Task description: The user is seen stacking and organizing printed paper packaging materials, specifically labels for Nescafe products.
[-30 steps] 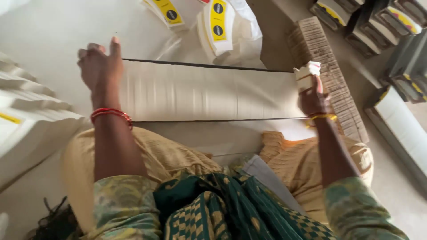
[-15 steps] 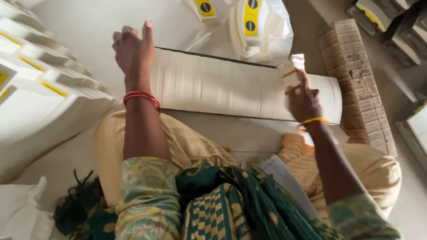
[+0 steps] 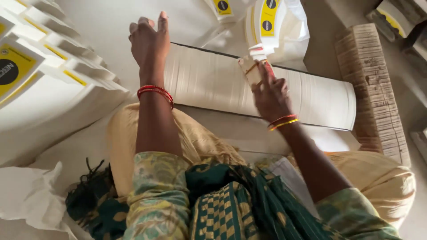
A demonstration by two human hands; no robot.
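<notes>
We take the long row of white flat sheets (image 3: 307, 95), packed on edge across the floor in front of the knees, as our landmark. The left hand (image 3: 149, 42) rests at the row's left end, palm against it, fingers straight and close together, thumb raised — it grips nothing. The right hand (image 3: 272, 95) lies on top of the row near its middle; its fingers are bent and pinch a small bundle of cards (image 3: 254, 70), pale with a reddish edge, which stands up from the row's top just beyond the knuckles. Whether the bundle is pulled clear of the row or still sits in it, we cannot tell. Red bangles (image 3: 155, 92) circle the left wrist, red and yellow ones the right. Behind the row, on the far side, stand white cartons with yellow labels (image 3: 269, 22). To the row's right, just beside its end, lies a stack of brown cardboard (image 3: 373, 89) on edge. To the row's left rises a fan of white folded boxes (image 3: 49, 62) — some with yellow marks.
</notes>
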